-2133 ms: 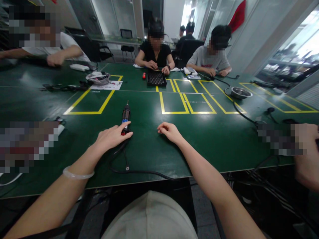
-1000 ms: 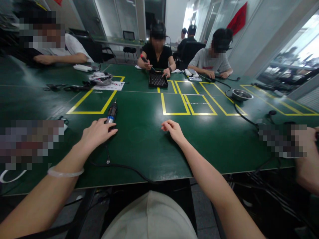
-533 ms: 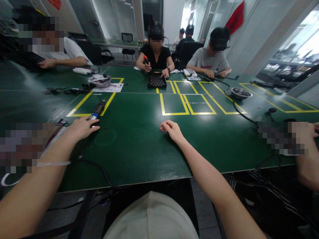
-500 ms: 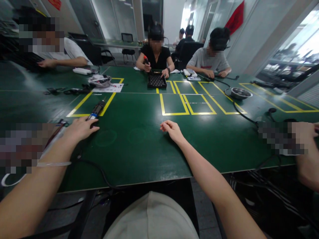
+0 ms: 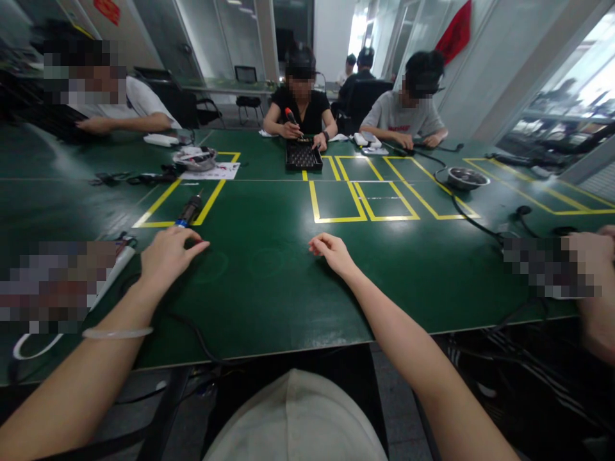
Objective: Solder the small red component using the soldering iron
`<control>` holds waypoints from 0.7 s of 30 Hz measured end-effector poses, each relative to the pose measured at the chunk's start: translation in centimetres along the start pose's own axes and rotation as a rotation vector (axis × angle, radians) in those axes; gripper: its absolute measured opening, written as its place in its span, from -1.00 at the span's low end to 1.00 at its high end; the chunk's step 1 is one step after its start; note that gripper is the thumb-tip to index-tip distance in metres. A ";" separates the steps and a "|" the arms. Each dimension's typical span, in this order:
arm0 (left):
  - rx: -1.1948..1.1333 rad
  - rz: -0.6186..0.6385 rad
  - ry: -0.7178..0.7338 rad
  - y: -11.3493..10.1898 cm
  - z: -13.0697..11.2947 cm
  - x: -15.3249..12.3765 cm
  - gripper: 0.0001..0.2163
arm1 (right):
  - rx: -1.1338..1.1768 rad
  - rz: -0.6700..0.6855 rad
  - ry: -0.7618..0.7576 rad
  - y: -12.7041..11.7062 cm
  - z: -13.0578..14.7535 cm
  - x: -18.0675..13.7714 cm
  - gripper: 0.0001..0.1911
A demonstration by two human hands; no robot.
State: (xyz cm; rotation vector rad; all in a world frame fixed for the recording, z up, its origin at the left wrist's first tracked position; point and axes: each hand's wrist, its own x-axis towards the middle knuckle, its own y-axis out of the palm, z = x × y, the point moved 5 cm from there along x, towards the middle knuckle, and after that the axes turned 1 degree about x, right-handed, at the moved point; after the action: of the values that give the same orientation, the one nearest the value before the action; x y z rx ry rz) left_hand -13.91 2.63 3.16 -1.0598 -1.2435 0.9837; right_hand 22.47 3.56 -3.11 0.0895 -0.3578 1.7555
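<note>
Black screwdriver (image 5: 191, 210) just beyond left hand (image 5: 168, 253)

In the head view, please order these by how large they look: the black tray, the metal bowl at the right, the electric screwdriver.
1. black tray and metal bowl: about alike, so not ranked between them; both lie far from the camera.
2. electric screwdriver: smallest, a slim shape, though it lies nearest.

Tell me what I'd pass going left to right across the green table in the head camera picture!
left hand → right hand → metal bowl
</note>
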 end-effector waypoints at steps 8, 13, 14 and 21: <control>-0.848 0.213 0.181 0.6 -14.3 1.6 -0.61 | 0.032 0.051 -0.014 0.4 0.6 -0.3 -0.78; -1.052 0.279 0.179 2.6 -19.0 2.4 -0.64 | 0.078 0.107 -0.066 1.0 1.0 -0.6 -0.63; -1.077 0.292 0.174 3.0 -19.2 2.3 -0.63 | 0.061 0.120 -0.072 1.2 1.1 -0.7 -0.65; -1.110 0.344 0.181 4.2 -19.0 1.4 -0.59 | -0.036 0.165 -0.096 1.9 1.5 -0.9 -0.79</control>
State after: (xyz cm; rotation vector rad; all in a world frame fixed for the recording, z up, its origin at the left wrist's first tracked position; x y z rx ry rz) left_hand 5.13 3.50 -1.05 -2.2169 -1.4910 0.3501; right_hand 20.61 1.94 -2.27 0.1217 -0.4779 1.9106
